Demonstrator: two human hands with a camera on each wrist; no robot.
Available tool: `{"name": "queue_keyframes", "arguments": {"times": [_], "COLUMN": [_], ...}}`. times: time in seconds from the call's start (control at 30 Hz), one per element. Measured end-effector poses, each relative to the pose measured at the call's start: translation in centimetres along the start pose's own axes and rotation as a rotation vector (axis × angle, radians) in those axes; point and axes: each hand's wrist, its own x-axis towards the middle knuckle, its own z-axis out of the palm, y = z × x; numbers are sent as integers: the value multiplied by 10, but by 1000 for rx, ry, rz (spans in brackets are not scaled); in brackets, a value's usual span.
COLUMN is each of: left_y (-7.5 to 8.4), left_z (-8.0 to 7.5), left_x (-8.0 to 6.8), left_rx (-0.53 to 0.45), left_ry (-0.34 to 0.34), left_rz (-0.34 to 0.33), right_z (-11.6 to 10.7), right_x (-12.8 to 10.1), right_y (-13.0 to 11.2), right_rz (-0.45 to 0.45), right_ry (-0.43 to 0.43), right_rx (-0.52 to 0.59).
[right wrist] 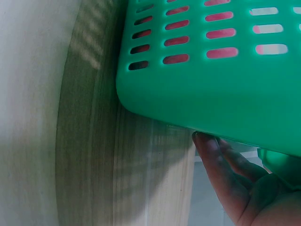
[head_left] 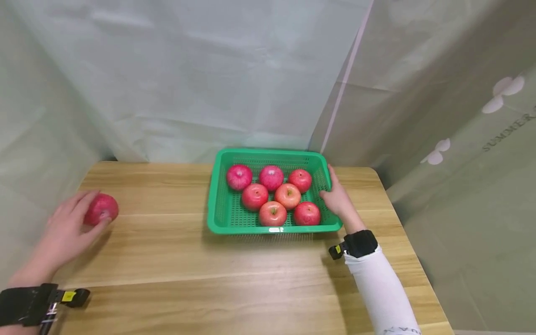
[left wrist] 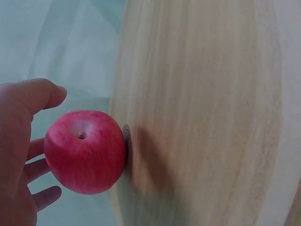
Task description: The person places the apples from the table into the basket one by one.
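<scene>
A red apple (head_left: 102,209) stands at the far left of the table, with my left hand (head_left: 69,230) around it. In the left wrist view the thumb (left wrist: 44,94) is spread apart from the apple (left wrist: 87,153), and the other fingers reach behind it. My right hand (head_left: 338,199) grips the right side of a green plastic basket (head_left: 212,195), thumb over the rim and fingers along the outside. Seen from the right wrist, fingertips (right wrist: 204,141) press against the outer wall of the basket (right wrist: 188,99). Several red apples (head_left: 255,196) lie inside the basket.
The wooden table (head_left: 167,270) stretches in front of the basket and between it and the left hand. Pale grey sheeting (head_left: 188,83) hangs behind the table's back edge and along both sides.
</scene>
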Motion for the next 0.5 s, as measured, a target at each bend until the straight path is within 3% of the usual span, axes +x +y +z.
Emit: {"name": "queue_keyframes", "arguments": {"times": [0.27,0.5], "left_y": [-4,-7], "left_z": [4,6], "left_x": [0,-1], "left_rx": [-38,1], "left_ry": [-1,-2], "left_rz": [-17,-12], "right_z": [-3,-1], "right_x": [-2,-1], "right_y": [-3,-2], "right_rz": [4,0], "right_ry": [4,3], "right_rx": [-3,-10]}}
